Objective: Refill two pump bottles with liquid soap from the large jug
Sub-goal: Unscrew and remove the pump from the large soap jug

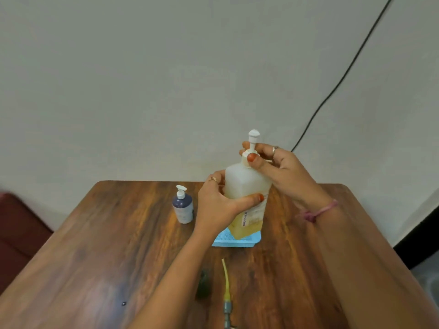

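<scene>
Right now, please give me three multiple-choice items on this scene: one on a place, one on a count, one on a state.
1. Where does the small pump bottle stand?
A. left of the large bottle
B. in the blue tray
C. on the floor

2. How many pump bottles are in view?
A. one
B. two
C. four

3. What is the right hand doing?
A. resting flat on the table
B. gripping the pump collar
C. holding the yellow tube

Answers:
1 A, it stands on the table, beside the left hand.
2 B, the small one and the large bottle in the blue tray.
3 B, its fingers curl round the large bottle's pump collar.
</scene>
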The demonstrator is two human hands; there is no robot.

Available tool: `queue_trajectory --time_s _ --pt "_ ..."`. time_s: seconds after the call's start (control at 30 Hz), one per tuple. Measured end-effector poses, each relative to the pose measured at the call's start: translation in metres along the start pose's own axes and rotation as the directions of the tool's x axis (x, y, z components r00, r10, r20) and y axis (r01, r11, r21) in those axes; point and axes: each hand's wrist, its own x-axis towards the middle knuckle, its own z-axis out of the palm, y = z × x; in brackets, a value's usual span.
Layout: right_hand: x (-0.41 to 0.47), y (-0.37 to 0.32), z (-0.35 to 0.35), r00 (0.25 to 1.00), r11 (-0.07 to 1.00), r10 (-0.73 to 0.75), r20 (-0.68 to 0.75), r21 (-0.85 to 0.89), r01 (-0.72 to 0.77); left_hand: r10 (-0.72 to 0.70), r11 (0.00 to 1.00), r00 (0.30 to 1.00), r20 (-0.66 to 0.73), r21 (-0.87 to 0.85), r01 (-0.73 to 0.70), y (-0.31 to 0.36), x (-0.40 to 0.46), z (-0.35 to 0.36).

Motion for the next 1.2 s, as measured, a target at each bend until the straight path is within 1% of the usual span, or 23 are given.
queue_trajectory --time_s 0.03,0.07,0.13,0.2,0.23,0.3,0.33,0.4,0.43,0.47,0.53,0.6,0.63,0.67,0.7,0.77,0.83,0.87,0.93,1.07,1.1,1.13,1.2 --pt "0.001 -0.003 0.006 1.0 0.999 0.0 -0.021 -0.034 -0.001 0.003 1.0 1.0 -0.002 0.004 -0.003 -0.001 0.0 -0.008" --pt "0.002 -0.007 0.013 0.997 0.997 -0.01 -0.074 -0.08 0.004 0.007 1.0 1.0 -0.009 0.002 -0.007 -0.002 0.001 -0.015" --pt "0.002 -0.013 0.028 0.971 0.988 -0.051 -0.233 -0.153 0.015 0.022 1.0 0.999 -0.023 0.01 -0.022 -0.004 0.0 -0.026" --pt "0.001 -0.018 0.043 0.943 0.976 -0.112 -0.315 -0.212 0.045 0.043 0.999 0.999 -0.022 0.03 -0.042 -0.006 0.0 -0.035" --pt "0.001 -0.019 0.049 0.94 0.973 -0.127 -0.318 -0.226 0.055 0.049 0.998 0.999 -0.02 0.034 -0.048 -0.007 0.0 -0.04" --pt "0.002 -0.022 0.054 0.959 0.969 -0.138 -0.246 -0.232 0.08 0.043 0.999 0.999 -0.025 0.018 -0.042 -0.008 0.001 -0.047" --pt "0.003 -0.024 0.054 0.974 0.974 -0.128 -0.185 -0.21 0.088 0.039 0.999 0.999 -0.033 0.005 -0.039 -0.009 0.002 -0.05" --pt "0.002 -0.028 0.052 0.994 0.994 -0.073 -0.077 -0.092 0.066 0.041 0.999 0.998 -0.053 -0.01 -0.042 -0.011 0.003 -0.056" --pt "0.001 -0.031 0.052 0.997 0.996 -0.054 -0.052 -0.077 0.05 0.047 0.999 0.997 -0.06 -0.01 -0.047 -0.011 0.003 -0.058" --pt "0.0 -0.033 0.054 0.997 0.992 -0.049 -0.06 -0.118 0.041 0.055 0.998 0.997 -0.062 -0.005 -0.055 -0.011 0.004 -0.06" --pt "0.001 -0.036 0.063 0.983 0.972 -0.081 -0.166 -0.232 0.041 0.075 0.997 0.995 -0.059 0.012 -0.075 -0.01 0.004 -0.063" --pt "0.002 -0.039 0.072 0.951 0.966 -0.125 -0.281 -0.255 0.052 0.088 0.996 0.995 -0.055 0.019 -0.087 -0.009 0.004 -0.064" --pt "0.002 -0.04 0.075 0.938 0.964 -0.149 -0.312 -0.257 0.067 0.091 0.996 0.995 -0.052 0.015 -0.09 -0.009 0.004 -0.065" --pt "0.003 -0.04 0.076 0.935 0.961 -0.162 -0.316 -0.267 0.076 0.092 0.996 0.994 -0.05 0.011 -0.092 -0.008 0.004 -0.066" --pt "0.004 -0.041 0.076 0.944 0.955 -0.166 -0.285 -0.284 0.082 0.092 0.996 0.995 -0.048 0.01 -0.092 -0.009 0.005 -0.067" --pt "0.006 -0.044 0.071 0.977 0.949 -0.145 -0.153 -0.3 0.094 0.091 0.996 0.995 -0.044 0.007 -0.091 -0.01 0.008 -0.069" --pt "0.005 -0.047 0.065 0.997 0.978 -0.073 -0.035 -0.196 0.065 0.077 0.997 0.996 -0.04 -0.006 -0.077 -0.012 0.01 -0.071" --pt "0.005 -0.048 0.063 0.999 0.987 -0.045 -0.013 -0.153 0.043 0.071 0.997 0.997 -0.039 -0.01 -0.072 -0.013 0.01 -0.072" --pt "0.004 -0.05 0.064 0.997 0.985 -0.047 -0.061 -0.169 0.036 0.079 0.997 0.996 -0.035 -0.002 -0.079 -0.012 0.009 -0.073" --pt "0.004 -0.049 0.08 0.944 0.963 -0.117 -0.307 -0.268 0.032 0.085 0.996 0.996 -0.009 -0.005 -0.085 -0.01 0.006 -0.07" --pt "0.004 -0.047 0.082 0.939 0.963 -0.128 -0.319 -0.266 0.041 0.074 0.997 0.997 -0.006 -0.02 -0.074 -0.01 0.005 -0.069" --pt "0.004 -0.048 0.081 0.948 0.965 -0.13 -0.29 -0.255 0.055 0.061 0.997 0.998 -0.005 -0.037 -0.061 -0.01 0.005 -0.069" --pt "0.005 -0.047 0.076 0.979 0.976 -0.119 -0.166 -0.2 0.085 0.041 0.997 0.999 -0.004 -0.064 -0.041 -0.01 0.005 -0.069"
